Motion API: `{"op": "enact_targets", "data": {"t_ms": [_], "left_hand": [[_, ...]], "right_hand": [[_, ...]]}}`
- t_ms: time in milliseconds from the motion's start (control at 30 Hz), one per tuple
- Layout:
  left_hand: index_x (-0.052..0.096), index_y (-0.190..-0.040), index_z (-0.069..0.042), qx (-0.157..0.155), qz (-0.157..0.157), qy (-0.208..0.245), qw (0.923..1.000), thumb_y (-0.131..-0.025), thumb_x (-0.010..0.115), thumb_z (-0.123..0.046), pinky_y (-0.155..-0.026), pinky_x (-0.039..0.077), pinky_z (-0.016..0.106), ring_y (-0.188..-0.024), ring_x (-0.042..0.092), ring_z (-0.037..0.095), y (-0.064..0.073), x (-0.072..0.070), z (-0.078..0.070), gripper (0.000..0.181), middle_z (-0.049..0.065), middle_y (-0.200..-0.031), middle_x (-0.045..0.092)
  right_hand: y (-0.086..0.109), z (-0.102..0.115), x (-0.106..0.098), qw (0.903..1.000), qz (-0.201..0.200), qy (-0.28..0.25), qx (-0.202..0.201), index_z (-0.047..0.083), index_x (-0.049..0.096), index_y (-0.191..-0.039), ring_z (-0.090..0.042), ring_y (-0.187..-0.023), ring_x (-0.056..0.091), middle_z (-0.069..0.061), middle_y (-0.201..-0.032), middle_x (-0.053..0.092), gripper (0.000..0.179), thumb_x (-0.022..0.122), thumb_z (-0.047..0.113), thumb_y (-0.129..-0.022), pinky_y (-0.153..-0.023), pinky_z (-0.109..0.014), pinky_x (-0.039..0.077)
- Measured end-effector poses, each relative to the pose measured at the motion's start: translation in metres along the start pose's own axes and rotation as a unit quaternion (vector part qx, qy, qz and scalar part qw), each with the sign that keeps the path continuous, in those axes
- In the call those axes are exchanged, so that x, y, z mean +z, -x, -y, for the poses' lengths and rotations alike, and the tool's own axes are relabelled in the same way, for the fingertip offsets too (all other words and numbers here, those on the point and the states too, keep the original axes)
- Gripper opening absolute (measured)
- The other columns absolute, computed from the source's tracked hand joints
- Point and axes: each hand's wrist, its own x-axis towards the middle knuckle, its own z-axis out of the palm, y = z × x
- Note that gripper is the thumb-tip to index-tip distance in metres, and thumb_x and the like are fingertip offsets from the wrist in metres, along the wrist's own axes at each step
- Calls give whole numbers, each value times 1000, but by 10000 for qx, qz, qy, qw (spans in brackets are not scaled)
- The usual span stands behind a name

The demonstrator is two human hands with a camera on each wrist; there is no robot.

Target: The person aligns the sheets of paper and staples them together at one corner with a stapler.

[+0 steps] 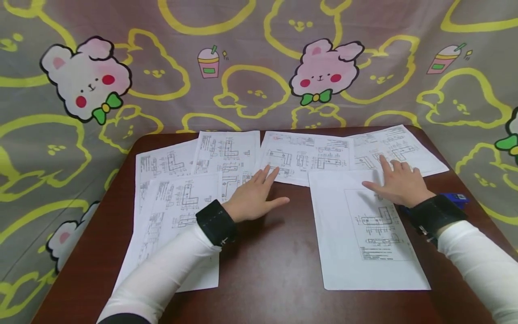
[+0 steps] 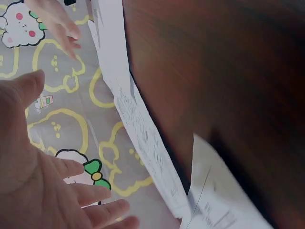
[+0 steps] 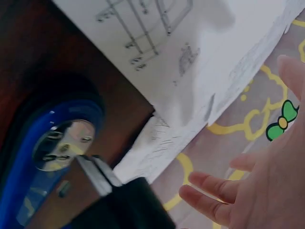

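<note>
My left hand [image 1: 251,195], fingers spread and holding nothing, is above the table at the edge of the left sheets, its fingertips by the middle drawing sheet [image 1: 299,177]. In the left wrist view its palm [image 2: 43,191] is bare. My right hand [image 1: 402,182] is also spread and empty, over the top of the near right sheet [image 1: 336,252] and the far right sheet [image 1: 429,164]. The sheets carry printed drawings of L-shaped parts. Beside the right wrist, partly hidden, lies a blue stapler [image 3: 90,109] with a round metal plate.
On the left, several overlapping drawing sheets, including a front one [image 1: 206,270] and a back one [image 1: 252,139], cover part of the dark brown table [image 1: 267,270]. A patterned curtain [image 1: 259,45] hangs behind it. Both wrists wear black straps [image 1: 216,222].
</note>
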Motion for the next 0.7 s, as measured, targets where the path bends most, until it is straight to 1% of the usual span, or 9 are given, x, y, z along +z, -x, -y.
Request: {"op": "enact_targets", "data": {"t_ms": [100,233,300,400,467,567,633,700], "left_hand": [[13,-156,-12,-50,47,406,9992,-92,48,-64,-105,36,50,-144,21,30,-2,4,-2,90,15,-160,14],[14,-156,-12,-34,114,913,9958,-93,52,-59,-109,31,47,-144,22,26,-6,7,-6,88,13,-160,17],[15,-156,-11,-5,154,1069,9941,-93,52,-58,-110,29,45,-144,22,25,-8,10,-9,87,12,-159,19],[19,-155,-9,-30,190,1190,9927,-94,54,-55,-109,31,44,-142,27,25,-13,13,-16,84,11,-158,24],[23,-154,-8,-88,196,1207,9925,-94,55,-53,-107,34,44,-140,32,26,-16,16,-20,82,11,-156,30],[27,-152,-6,-208,266,1298,9910,-95,56,-51,-105,37,43,-136,38,26,-22,19,-27,79,13,-151,37],[27,-152,-5,-226,350,1472,9882,-95,55,-50,-104,38,42,-134,41,26,-26,23,-30,77,15,-148,41],[28,-151,-4,-233,460,1712,9839,-96,54,-49,-104,39,40,-132,44,26,-31,26,-32,75,16,-145,44]], "right_hand": [[2,-3,3,10000,52,-24,67,-8,13,-150,-60,-119,30,-43,-135,33,108,48,72,-85,-98,-73,22],[4,-5,6,9998,138,-74,152,-10,14,-149,-62,-119,31,-44,-132,36,110,49,71,-84,-99,-74,21],[4,-6,6,9996,191,-52,189,-12,15,-148,-63,-118,33,-44,-129,38,110,50,71,-84,-98,-74,22],[3,-7,8,9993,281,-23,260,-14,16,-146,-62,-112,40,-44,-124,42,111,51,71,-84,-96,-72,27],[2,-8,10,9989,339,-13,313,-15,17,-146,-59,-106,45,-43,-120,45,112,52,71,-84,-92,-69,33],[1,-9,13,9985,382,-112,377,-16,19,-144,-56,-99,48,-42,-116,47,110,55,69,-83,-86,-66,39],[2,-9,14,9983,385,-204,393,-17,23,-141,-53,-93,51,-40,-110,50,106,58,66,-83,-80,-63,43],[2,-11,14,9978,415,-330,403,-18,27,-137,-48,-84,55,-37,-102,54,103,63,62,-83,-72,-58,47]]}}
